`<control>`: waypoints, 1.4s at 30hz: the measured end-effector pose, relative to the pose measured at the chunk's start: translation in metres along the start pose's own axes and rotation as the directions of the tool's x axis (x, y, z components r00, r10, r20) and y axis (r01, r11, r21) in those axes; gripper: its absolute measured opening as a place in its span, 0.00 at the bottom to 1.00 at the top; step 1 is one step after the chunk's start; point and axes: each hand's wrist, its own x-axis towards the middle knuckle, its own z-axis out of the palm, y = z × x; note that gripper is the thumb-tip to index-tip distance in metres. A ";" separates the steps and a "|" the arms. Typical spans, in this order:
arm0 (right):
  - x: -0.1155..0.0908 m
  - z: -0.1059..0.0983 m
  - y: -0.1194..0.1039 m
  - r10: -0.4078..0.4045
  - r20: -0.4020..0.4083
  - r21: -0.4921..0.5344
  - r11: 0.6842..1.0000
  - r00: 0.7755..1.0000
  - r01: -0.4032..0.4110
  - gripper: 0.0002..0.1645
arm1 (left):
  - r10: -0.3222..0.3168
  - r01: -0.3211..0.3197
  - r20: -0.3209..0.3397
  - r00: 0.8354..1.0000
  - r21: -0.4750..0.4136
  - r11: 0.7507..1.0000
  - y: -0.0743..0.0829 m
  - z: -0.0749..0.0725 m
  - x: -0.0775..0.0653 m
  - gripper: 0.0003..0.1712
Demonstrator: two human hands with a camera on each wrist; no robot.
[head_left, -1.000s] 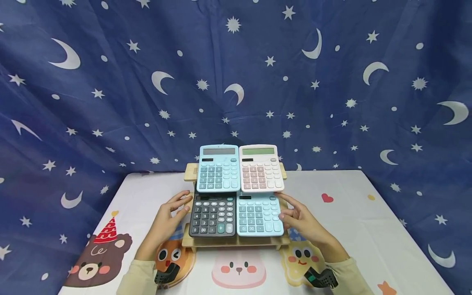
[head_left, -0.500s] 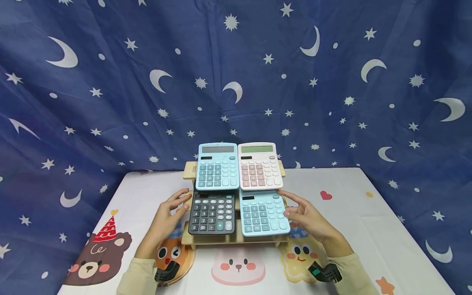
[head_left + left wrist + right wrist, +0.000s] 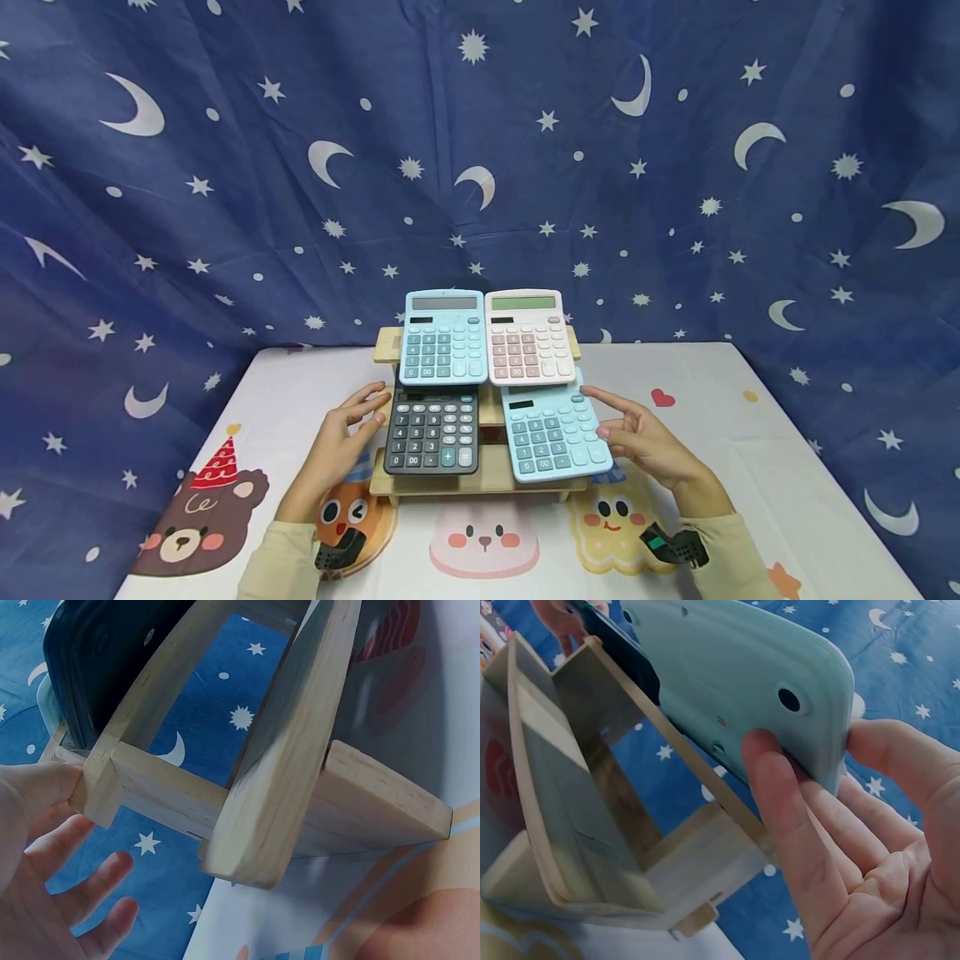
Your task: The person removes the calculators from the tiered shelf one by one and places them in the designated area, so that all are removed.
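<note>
Calculator in blue (image 3: 558, 433), lower right, is sliding away from the black calculator (image 3: 435, 421) and pokes crookedly past the wooden rack (image 3: 495, 471), so I'd say it's leaving its row, your right hand (image 3: 641, 436) pinching its edge, left hand (image 3: 336, 442) loosely spread, touching the rack.

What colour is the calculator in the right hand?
The calculator is light blue, with darker number keys; the head view shows it best.

From where I steer, this looks like a curtained-off display corner, in home or studio I can't tell: a blue moon-and-star curtain (image 3: 517, 242) hangs behind and along both sides, and a cartoon-printed cloth (image 3: 712, 450) covers the worktop (image 3: 787, 500).
</note>
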 end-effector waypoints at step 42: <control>-0.049 -0.070 -0.009 -0.064 -0.080 -0.069 0.996 0.995 0.059 0.32 | 0.012 -0.012 -0.002 1.000 -0.003 1.000 -0.002 0.000 0.000 0.22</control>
